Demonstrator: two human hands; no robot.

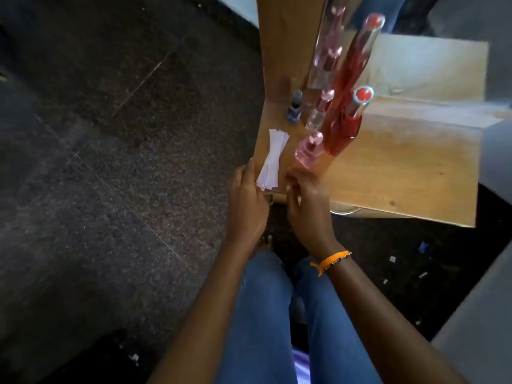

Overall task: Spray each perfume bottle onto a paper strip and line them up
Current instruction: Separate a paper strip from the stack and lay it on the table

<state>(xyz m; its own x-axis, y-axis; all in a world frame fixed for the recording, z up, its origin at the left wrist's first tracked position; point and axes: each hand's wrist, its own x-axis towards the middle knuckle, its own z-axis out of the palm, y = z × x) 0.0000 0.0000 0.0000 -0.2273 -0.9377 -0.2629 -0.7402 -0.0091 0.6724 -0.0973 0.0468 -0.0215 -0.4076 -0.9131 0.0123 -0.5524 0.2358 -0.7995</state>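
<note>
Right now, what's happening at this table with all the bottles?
A person sits at a wooden table, both hands at a small stack of paper strips on its near corner. The left hand steadies the stack; the right hand seems to pick at it. Pink and red perfume bottles stand just behind, untouched.

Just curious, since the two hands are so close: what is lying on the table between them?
In the head view, the near end of the stack of white paper strips lies between the left hand and right hand.
</note>
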